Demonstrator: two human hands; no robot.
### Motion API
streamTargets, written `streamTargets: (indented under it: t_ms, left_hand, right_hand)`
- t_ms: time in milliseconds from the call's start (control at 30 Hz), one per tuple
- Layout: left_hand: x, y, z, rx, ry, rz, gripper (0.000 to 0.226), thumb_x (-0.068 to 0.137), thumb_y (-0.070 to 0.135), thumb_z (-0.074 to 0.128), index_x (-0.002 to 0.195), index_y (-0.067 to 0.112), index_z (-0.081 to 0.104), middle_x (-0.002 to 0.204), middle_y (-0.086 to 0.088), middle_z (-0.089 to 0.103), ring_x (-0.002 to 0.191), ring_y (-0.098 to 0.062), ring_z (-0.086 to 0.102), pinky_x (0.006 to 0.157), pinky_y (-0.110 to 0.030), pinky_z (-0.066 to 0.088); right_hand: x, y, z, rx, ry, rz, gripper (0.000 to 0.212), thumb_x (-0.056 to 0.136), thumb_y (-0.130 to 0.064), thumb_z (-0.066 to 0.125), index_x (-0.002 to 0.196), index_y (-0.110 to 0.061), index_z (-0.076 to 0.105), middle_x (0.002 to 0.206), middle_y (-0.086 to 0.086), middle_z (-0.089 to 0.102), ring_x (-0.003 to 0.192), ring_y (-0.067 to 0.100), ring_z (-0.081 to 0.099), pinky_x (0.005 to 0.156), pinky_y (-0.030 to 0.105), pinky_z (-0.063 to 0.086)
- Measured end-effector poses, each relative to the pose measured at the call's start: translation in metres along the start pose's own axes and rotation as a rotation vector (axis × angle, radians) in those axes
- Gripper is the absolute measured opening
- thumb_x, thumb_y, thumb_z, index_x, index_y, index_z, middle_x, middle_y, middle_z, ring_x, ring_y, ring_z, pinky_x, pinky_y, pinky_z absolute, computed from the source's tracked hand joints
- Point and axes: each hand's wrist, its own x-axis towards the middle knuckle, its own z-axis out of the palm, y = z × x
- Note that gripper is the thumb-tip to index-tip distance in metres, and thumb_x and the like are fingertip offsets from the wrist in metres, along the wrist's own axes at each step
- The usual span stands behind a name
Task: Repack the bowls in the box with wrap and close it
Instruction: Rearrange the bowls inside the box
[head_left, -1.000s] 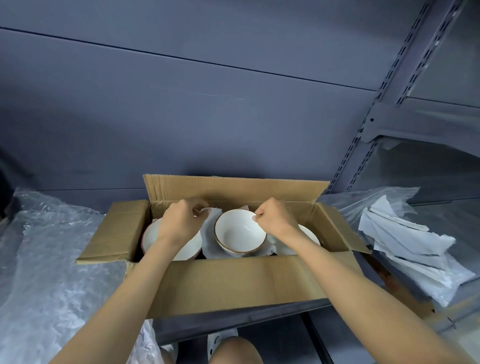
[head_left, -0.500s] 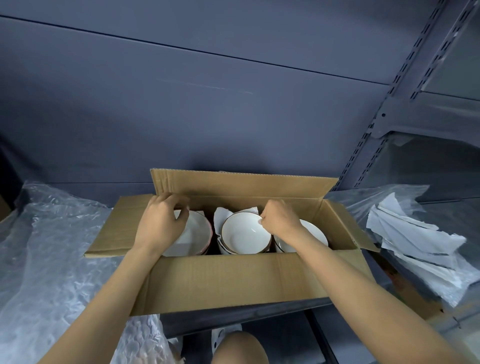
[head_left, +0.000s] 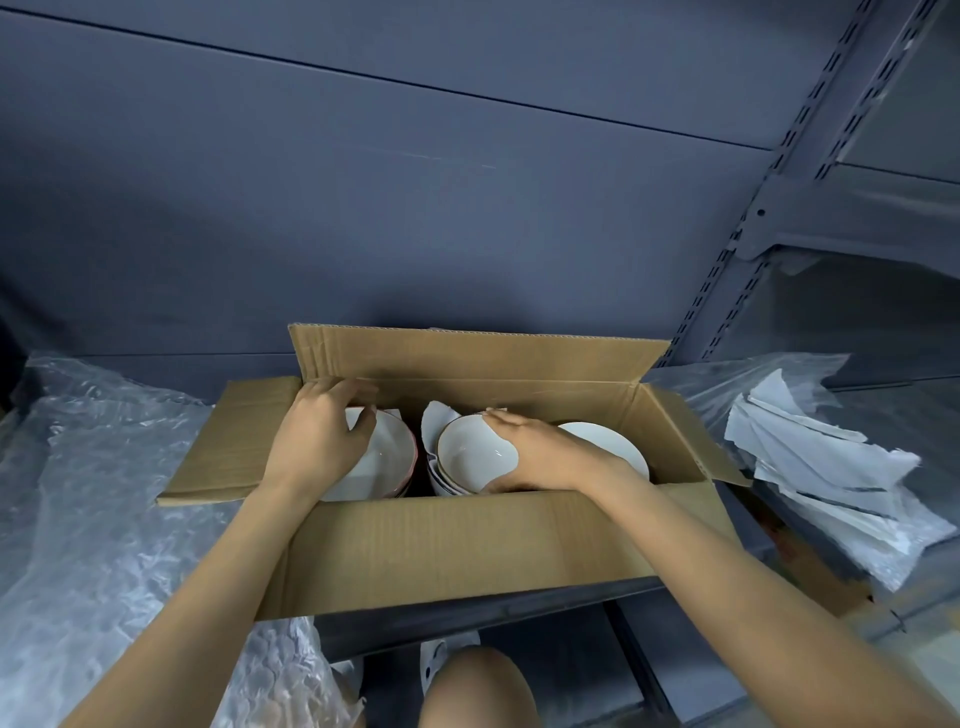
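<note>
Since half a second ago your right hand (head_left: 540, 457) has flattened, fingers straight, onto the near rim of the middle white ceramic bowl (head_left: 470, 454); earlier it was curled at the far rim. Your left hand (head_left: 317, 441), fingers loosely bent, touches the left white bowl (head_left: 384, 457). Both sit in the open brown cardboard box (head_left: 467, 545) at frame centre, white paper wrap (head_left: 434, 423) tucked between. The box rests on a grey metal shelf (head_left: 467, 618). Clear bubble wrap (head_left: 78, 493) lies left, crumpled white paper sheets (head_left: 821, 467) right. The flaps stand open.
</note>
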Motion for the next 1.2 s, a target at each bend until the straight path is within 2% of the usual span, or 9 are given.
streamTargets:
  t_ms: [167,400,500,600,667,800,900,1000,1200]
  left_hand:
    - [0.000,-0.001,0.000,-0.002,-0.016,-0.008,0.023,0.087,0.008,0.061,0.108,0.010,0.069,0.107,-0.006,0.068,0.103,-0.028,0.057,0.081,-0.029,0.042]
    - [0.001,0.011,-0.001,0.069,-0.039,-0.023,0.031,0.085,0.012,0.064,0.115,0.007,0.061,0.108,-0.013,0.065,0.101,-0.036,0.055,0.076,-0.039,0.045]
    - [0.002,0.020,0.001,0.098,-0.051,0.029,0.034,0.086,0.018,0.062,0.117,0.005,0.059,0.111,-0.015,0.064,0.103,-0.039,0.056,0.080,-0.044,0.046]
    - [0.003,0.037,0.008,0.110,-0.090,0.052,0.045,0.083,0.035,0.050,0.115,0.006,0.059,0.112,-0.014,0.064,0.103,-0.039,0.056,0.084,-0.048,0.047]
    - [0.005,0.055,0.018,0.099,-0.105,0.071,0.048,0.080,0.037,0.048,0.115,0.005,0.060,0.113,-0.014,0.063,0.103,-0.039,0.055,0.084,-0.048,0.047]
    - [0.004,0.096,0.043,0.050,-0.131,0.143,0.045,0.081,0.035,0.049,0.117,0.010,0.060,0.116,-0.008,0.063,0.104,-0.036,0.056,0.083,-0.045,0.045]
    - [0.002,0.125,0.066,0.017,-0.147,0.187,0.040,0.084,0.034,0.053,0.118,0.014,0.061,0.120,-0.005,0.063,0.105,-0.035,0.057,0.082,-0.045,0.044]
    - [0.005,0.148,0.086,-0.019,-0.200,0.236,0.054,0.079,0.046,0.037,0.118,0.015,0.060,0.121,-0.003,0.062,0.104,-0.034,0.056,0.083,-0.045,0.045]
    - [0.018,0.164,0.112,-0.008,-0.212,0.294,0.056,0.078,0.044,0.034,0.114,0.011,0.062,0.115,-0.008,0.064,0.097,-0.037,0.058,0.078,-0.047,0.048]
  right_hand:
    - [0.003,-0.002,-0.002,0.006,0.001,0.033,0.107,0.069,-0.056,0.074,0.152,-0.025,0.015,0.158,-0.016,0.012,0.142,0.008,0.023,0.107,0.026,0.031]
    - [0.011,-0.004,-0.006,-0.059,-0.019,-0.007,0.103,0.071,-0.059,0.071,0.152,-0.025,0.017,0.156,-0.011,0.023,0.141,0.013,0.026,0.101,0.025,0.031]
    - [0.001,0.001,-0.009,-0.006,0.072,-0.022,0.093,0.080,-0.063,0.060,0.152,-0.023,0.017,0.159,-0.011,0.014,0.145,0.010,0.015,0.114,0.031,0.025]
    - [-0.018,0.012,-0.017,-0.038,0.195,-0.035,0.081,0.089,-0.060,0.048,0.152,-0.021,0.016,0.160,-0.009,0.007,0.146,0.010,0.009,0.116,0.033,0.022]
    - [-0.038,0.024,-0.025,-0.101,0.264,-0.014,0.075,0.093,-0.056,0.042,0.153,-0.021,0.014,0.160,-0.009,0.005,0.147,0.010,0.006,0.116,0.033,0.021]
    - [-0.086,0.058,-0.037,-0.243,0.467,0.066,0.066,0.097,-0.053,0.037,0.152,-0.020,0.019,0.159,-0.007,0.014,0.145,0.013,0.015,0.114,0.033,0.023]
    - [-0.117,0.093,-0.044,-0.220,0.581,0.169,0.062,0.097,-0.050,0.039,0.149,-0.019,0.027,0.157,-0.004,0.024,0.143,0.014,0.022,0.112,0.031,0.025]
    - [-0.144,0.136,-0.048,-0.191,0.668,0.292,0.059,0.096,-0.046,0.046,0.145,-0.016,0.036,0.152,0.000,0.034,0.139,0.017,0.031,0.111,0.030,0.027]
    - [-0.168,0.226,-0.054,-0.061,0.661,0.583,0.055,0.095,-0.033,0.053,0.143,-0.012,0.039,0.149,0.006,0.039,0.138,0.023,0.033,0.106,0.032,0.032]
